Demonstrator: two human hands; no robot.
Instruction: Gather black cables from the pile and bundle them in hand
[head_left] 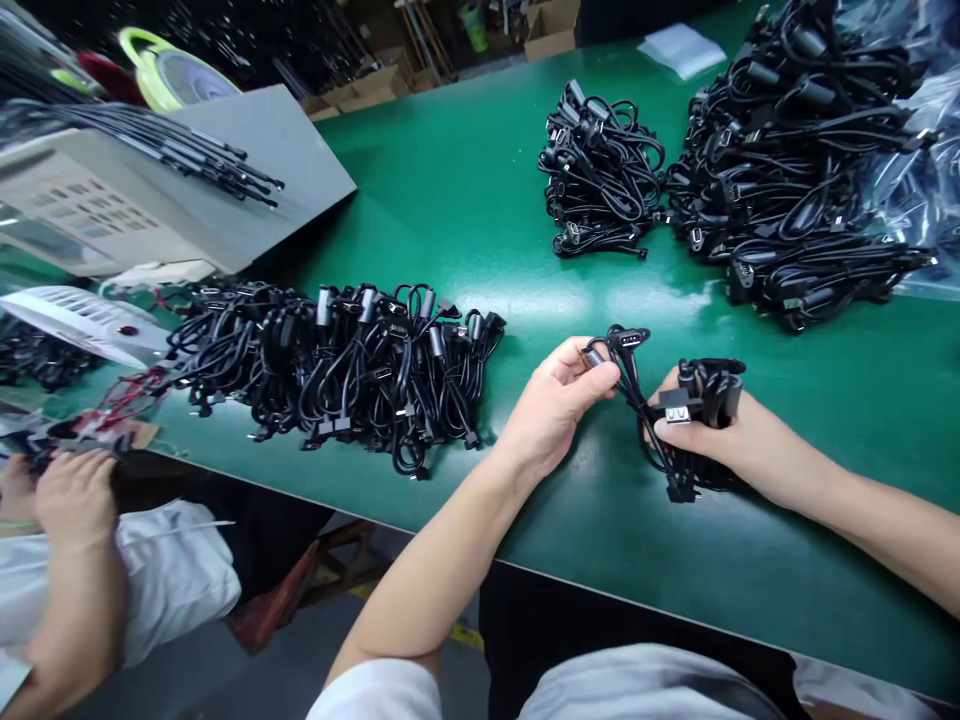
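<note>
Black USB cable (643, 432) spans between both hands above the green surface (465, 200), one connector pinched in the nearly closed left hand (551, 410), its coils gripped in the curled right hand (720, 425).

Bright overhead glare on the green mat (517, 300); edges seem warped.

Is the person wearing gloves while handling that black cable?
No, the left hand and right hand are both bare as they hold the black USB cable.
</note>
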